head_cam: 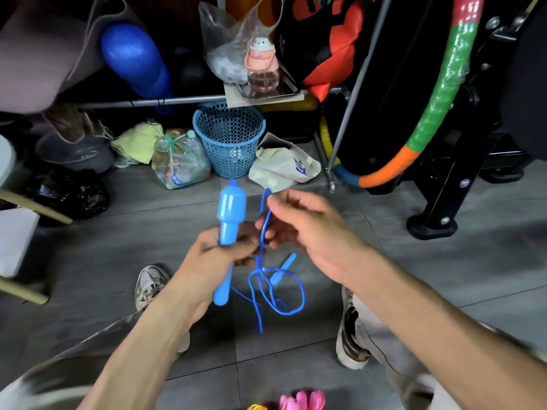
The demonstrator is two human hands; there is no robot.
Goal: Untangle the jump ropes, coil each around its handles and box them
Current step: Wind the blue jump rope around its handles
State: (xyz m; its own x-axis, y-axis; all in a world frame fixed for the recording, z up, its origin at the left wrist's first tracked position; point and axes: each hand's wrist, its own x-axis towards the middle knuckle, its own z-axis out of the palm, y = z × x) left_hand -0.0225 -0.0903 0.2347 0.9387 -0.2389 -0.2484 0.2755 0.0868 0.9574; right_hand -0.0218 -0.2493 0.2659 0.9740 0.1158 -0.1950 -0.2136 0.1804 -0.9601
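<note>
Left hand (220, 250) gripping light-blue plastic jump-rope handle (230, 220) upright, right hand (307, 226) at 3 o'clock pinching thin blue cord (266, 226), loops dangling toward 6 o'clock

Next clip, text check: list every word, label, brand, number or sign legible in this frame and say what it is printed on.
Nothing here can be read for certain.
White bag on the floor: blue print, too blurred to read.
Black and red bag on the rack: pale letters along its edge, cut off and unclear.
Clear bottle in the plastic sack: blue label, illegible.
Blue jump rope handle: no print visible.
</note>
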